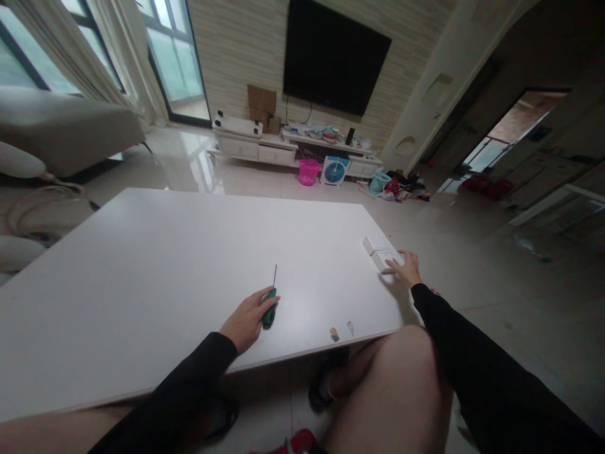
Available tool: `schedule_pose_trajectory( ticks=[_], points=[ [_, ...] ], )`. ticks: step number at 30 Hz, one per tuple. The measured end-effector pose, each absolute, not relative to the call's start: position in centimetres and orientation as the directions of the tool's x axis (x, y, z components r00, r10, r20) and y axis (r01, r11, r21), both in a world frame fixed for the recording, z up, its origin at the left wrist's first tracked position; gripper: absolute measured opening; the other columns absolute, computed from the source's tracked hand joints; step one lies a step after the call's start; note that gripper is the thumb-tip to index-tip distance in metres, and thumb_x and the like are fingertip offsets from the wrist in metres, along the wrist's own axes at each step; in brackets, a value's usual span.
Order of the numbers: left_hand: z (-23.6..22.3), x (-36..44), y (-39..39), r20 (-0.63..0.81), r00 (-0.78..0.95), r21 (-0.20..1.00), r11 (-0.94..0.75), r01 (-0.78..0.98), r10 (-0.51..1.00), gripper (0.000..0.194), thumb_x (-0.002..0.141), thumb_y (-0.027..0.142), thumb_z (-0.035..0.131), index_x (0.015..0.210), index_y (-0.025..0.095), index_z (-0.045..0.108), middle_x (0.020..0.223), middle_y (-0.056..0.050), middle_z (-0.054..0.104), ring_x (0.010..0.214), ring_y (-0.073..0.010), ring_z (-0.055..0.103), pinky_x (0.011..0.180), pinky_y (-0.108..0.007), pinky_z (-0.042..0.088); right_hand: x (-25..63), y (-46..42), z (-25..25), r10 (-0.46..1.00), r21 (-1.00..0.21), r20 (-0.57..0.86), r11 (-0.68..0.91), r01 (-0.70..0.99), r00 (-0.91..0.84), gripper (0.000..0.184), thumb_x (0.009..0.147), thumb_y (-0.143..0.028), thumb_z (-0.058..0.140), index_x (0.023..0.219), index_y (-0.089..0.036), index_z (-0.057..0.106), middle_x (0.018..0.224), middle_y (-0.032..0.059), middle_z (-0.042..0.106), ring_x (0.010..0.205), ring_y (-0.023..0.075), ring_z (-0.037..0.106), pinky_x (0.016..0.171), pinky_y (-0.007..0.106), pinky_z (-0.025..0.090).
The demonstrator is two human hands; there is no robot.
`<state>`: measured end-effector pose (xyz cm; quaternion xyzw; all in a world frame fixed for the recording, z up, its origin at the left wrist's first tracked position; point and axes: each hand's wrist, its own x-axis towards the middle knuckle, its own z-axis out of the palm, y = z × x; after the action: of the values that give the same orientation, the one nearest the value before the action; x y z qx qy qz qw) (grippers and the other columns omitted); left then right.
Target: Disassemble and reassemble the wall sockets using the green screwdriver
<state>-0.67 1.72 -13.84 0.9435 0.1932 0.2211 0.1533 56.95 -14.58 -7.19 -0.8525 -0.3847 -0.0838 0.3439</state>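
Note:
A screwdriver [269, 309] with a green handle and a thin dark shaft lies on the white table, its tip pointing away from me. My left hand [248, 318] has its fingers closed over the handle. At the table's right edge, my right hand [405, 268] grips the near end of a small white box [382, 260], thumb on one side and fingers on the other. A second white piece [372, 244] adjoins the box at its far end; whether the two are joined I cannot tell.
Two small flat pieces, a colourful sticker-like one [334, 334] and a pale one [350, 327], lie near the front edge of the white table [189, 252]. Beyond stand a pink basket [309, 172], a blue-and-white fan [334, 171] and a low cabinet [239, 149]. My knees are at the front edge.

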Motion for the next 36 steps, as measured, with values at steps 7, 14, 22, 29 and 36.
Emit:
schedule_pose_trajectory(
  ticks=[7, 14, 22, 29, 36],
  points=[
    [-13.1, -0.4, 1.5, 0.326, 0.834, 0.392, -0.866, 0.309, 0.445, 0.073, 0.081, -0.005, 0.049, 0.148, 0.023, 0.056, 0.16, -0.014, 0.05, 0.144, -0.0317, 0.053, 0.119, -0.053, 0.049, 55.0, -13.3, -10.1, 0.627, -0.424, 0.332, -0.569, 0.705, 0.705, 0.085, 0.071, -0.059, 0.074, 0.14, -0.017, 0.048, 0.146, 0.0231, 0.043, 0.137, 0.0416, 0.044, 0.114, 0.057, 0.04],
    [-12.1, -0.2, 1.3, 0.241, 0.851, 0.403, -0.846, 0.349, 0.466, 0.066, 0.078, -0.004, 0.049, 0.135, 0.024, 0.067, 0.158, -0.011, 0.055, 0.145, -0.0326, 0.051, 0.116, -0.055, 0.046, 55.0, -13.4, -10.6, 0.63, -0.369, 0.292, -0.619, 0.693, 0.719, 0.075, 0.072, -0.047, 0.068, 0.137, -0.015, 0.048, 0.141, 0.0245, 0.052, 0.135, 0.0438, 0.046, 0.114, 0.057, 0.036],
    [-11.4, 0.1, 1.3, 0.212, 0.862, 0.389, -0.849, 0.358, 0.46, 0.062, 0.073, -0.005, 0.048, 0.126, 0.023, 0.065, 0.157, -0.007, 0.059, 0.145, -0.0314, 0.051, 0.113, -0.055, 0.045, 54.6, -13.2, -8.9, 0.526, -0.422, 0.283, -0.682, 0.597, 0.802, 0.08, 0.059, -0.041, 0.076, 0.13, -0.016, 0.051, 0.128, 0.0231, 0.059, 0.119, 0.0414, 0.055, 0.107, 0.054, 0.043],
    [-11.5, 0.2, 1.3, 0.224, 0.865, 0.415, -0.847, 0.333, 0.45, 0.064, 0.068, -0.004, 0.051, 0.125, 0.021, 0.064, 0.152, -0.009, 0.061, 0.146, -0.0323, 0.048, 0.119, -0.053, 0.042, 49.9, -12.3, -4.6, 0.697, -0.447, 0.316, -0.489, 0.749, 0.643, 0.084, 0.06, -0.045, 0.083, 0.135, -0.021, 0.053, 0.129, 0.0165, 0.057, 0.121, 0.0372, 0.055, 0.108, 0.05, 0.046],
    [-11.2, 0.4, 1.6, 0.242, 0.871, 0.455, -0.843, 0.288, 0.428, 0.065, 0.067, -0.005, 0.05, 0.127, 0.019, 0.061, 0.144, -0.011, 0.061, 0.138, -0.0323, 0.05, 0.12, -0.052, 0.042, 37.0, -10.0, -1.9, 0.945, -0.451, 0.274, -0.036, 0.892, 0.177, 0.079, 0.067, -0.038, 0.086, 0.137, -0.027, 0.051, 0.12, 0.0088, 0.058, 0.111, 0.0332, 0.059, 0.1, 0.049, 0.05]
  ],
)
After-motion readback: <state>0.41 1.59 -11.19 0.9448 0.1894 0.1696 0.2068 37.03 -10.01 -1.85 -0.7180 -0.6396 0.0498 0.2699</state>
